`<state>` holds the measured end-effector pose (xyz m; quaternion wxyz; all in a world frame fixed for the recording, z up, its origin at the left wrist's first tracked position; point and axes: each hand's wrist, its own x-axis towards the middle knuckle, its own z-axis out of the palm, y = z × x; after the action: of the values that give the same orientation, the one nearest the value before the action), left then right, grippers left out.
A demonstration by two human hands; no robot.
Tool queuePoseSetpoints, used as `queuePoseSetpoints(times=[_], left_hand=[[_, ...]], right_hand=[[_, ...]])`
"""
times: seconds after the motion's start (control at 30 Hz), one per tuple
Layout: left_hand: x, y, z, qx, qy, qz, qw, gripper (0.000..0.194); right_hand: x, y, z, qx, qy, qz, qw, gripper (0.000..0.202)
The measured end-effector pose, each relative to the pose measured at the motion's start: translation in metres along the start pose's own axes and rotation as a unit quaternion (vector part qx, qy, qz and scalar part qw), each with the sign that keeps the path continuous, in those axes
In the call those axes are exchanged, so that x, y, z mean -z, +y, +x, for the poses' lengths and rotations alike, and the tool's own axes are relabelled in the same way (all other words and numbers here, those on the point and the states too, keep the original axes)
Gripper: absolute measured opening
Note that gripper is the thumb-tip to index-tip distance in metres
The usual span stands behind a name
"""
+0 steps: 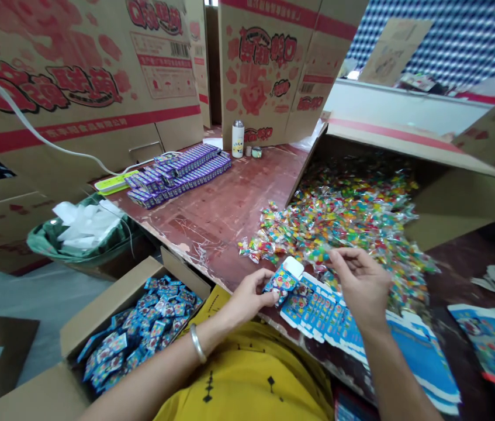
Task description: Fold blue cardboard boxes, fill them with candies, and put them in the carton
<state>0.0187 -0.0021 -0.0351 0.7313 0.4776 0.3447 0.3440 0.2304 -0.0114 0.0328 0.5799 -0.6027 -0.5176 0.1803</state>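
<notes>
My left hand [253,295] is closed around a small blue candy box [283,282], tilted, with its white end flap [293,267] raised. Between the thumb and fingers of my right hand [359,280] is a small clear packet of colourful candy [318,254], held just right of the box. Flattened blue boxes [328,310] lie overlapping in a row below both hands, along the table's near edge. Behind my right hand spreads a big heap of wrapped candy packets [352,216], spilling from a large carton [444,199] on its side.
A carton of filled blue boxes [151,321] sits open at lower left. Rows of purple boxes [181,172], a white bottle [238,139] and a small jar [256,152] stand farther back on the red table [212,216]. More flat blue cartons [492,339] lie at right.
</notes>
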Motion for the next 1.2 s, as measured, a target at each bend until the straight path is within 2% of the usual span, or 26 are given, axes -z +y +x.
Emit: queuePoseSetpoints(times=[0.1,0.2,0.3,0.37,0.43,0.5,0.57,0.63,0.83,0.97,1.07,1.2], left_hand=[[-0.007,-0.003,0.001,-0.031,-0.017,-0.017,0.999,0.038],[-0.009,-0.003,-0.001,-0.057,-0.009,-0.038,0.998,0.036],[-0.009,0.000,-0.003,-0.074,-0.003,-0.018,0.997,0.032],[-0.008,0.003,-0.005,-0.084,0.000,0.020,0.996,0.027],[-0.009,0.006,-0.007,-0.092,0.010,0.043,0.995,0.028],[-0.012,0.010,-0.009,-0.099,0.025,0.023,0.995,0.039],[-0.015,0.014,-0.012,-0.107,0.039,-0.021,0.993,0.057],[-0.017,0.017,-0.015,-0.120,0.047,-0.042,0.991,0.066],[-0.018,0.017,-0.018,-0.115,0.006,-0.012,0.993,0.038],[-0.017,0.018,-0.016,-0.109,-0.005,-0.043,0.993,0.035],[-0.018,0.020,-0.015,-0.115,0.005,-0.084,0.990,0.041],[-0.017,0.021,-0.017,-0.116,0.014,-0.072,0.991,0.040]], right_hand=[[-0.016,-0.012,-0.012,0.010,-0.044,0.014,0.999,0.015],[-0.022,-0.010,-0.014,0.059,-0.099,-0.074,0.991,0.012],[-0.022,-0.006,-0.011,0.109,-0.156,-0.145,0.971,0.015],[-0.020,-0.005,-0.012,0.111,-0.222,-0.137,0.959,0.019],[-0.019,-0.003,-0.015,0.074,-0.268,-0.089,0.956,0.020],[-0.020,-0.001,-0.022,0.002,-0.264,-0.018,0.964,0.023],[-0.022,0.003,-0.032,-0.057,-0.237,0.047,0.969,0.033],[-0.025,0.007,-0.042,-0.074,-0.222,0.088,0.968,0.036],[-0.033,0.011,-0.054,-0.030,-0.184,0.072,0.980,0.011],[-0.037,0.008,-0.050,-0.021,-0.167,0.096,0.981,0.009],[-0.040,0.004,-0.047,-0.041,-0.135,0.147,0.979,0.021],[-0.039,-0.002,-0.039,-0.056,-0.196,0.149,0.968,0.016]])
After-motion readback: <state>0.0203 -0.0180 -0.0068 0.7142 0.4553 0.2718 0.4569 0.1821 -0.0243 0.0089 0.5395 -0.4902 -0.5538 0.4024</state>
